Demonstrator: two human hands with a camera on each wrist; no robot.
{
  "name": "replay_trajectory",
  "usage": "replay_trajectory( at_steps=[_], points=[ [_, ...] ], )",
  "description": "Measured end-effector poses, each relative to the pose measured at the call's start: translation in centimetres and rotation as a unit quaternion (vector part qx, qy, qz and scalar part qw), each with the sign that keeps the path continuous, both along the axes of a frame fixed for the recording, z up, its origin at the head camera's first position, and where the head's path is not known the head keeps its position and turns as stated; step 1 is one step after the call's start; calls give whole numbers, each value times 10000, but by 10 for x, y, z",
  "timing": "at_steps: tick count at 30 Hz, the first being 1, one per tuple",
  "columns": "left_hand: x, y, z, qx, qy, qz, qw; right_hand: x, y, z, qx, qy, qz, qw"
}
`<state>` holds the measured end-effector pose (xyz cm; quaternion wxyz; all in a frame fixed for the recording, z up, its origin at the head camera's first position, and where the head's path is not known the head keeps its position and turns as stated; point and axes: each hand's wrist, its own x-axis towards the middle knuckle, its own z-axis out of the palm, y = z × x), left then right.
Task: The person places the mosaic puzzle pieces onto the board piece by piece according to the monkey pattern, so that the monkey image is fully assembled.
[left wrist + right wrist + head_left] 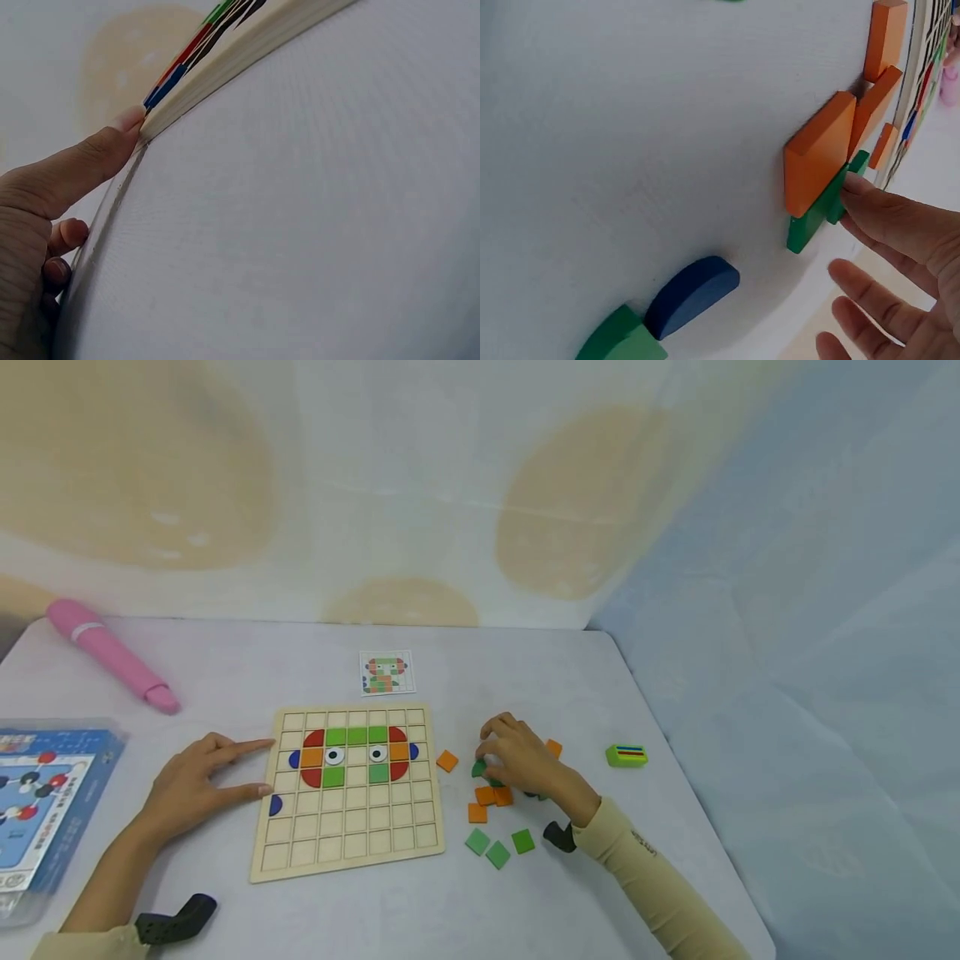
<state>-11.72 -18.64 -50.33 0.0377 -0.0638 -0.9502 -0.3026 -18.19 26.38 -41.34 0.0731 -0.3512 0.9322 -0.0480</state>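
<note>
My left hand rests at the left edge of a wooden grid board, with thumb and index finger extended against it. On the board, red, green, orange and blue pieces and two eye tiles form a pattern, with a lone blue half-round at lower left. Right of the board, my right hand pinches a small green piece between thumb and index finger. Beside it lie another green piece and an orange tile. The other fingers of that hand are spread loosely.
A pattern card lies behind the board. Green tiles and orange tiles are scattered near the right hand. Farther right sits a green striped block. At left are a pink cylindrical object and a blue box.
</note>
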Motion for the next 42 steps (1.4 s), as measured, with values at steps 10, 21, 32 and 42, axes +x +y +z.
replay_trajectory(
  at_steps=[10, 21, 32, 42],
  points=[
    [2, -1, 0, 73, 24, -17, 10000, -7, -4, 0, 89, 555, 783, 9953],
    [-2, -2, -4, 79, 209, -111, 9997, 7, -98, 19, -172, 511, 1437, 9881],
    [-1, 2, -6, 169, 278, -197, 9993, 29, -194, -2, 561, 397, 1719, 9827],
    [1, 0, -2, 141, 418, -172, 9989, 32, -210, -10, 579, 400, 1453, 9869]
  ],
)
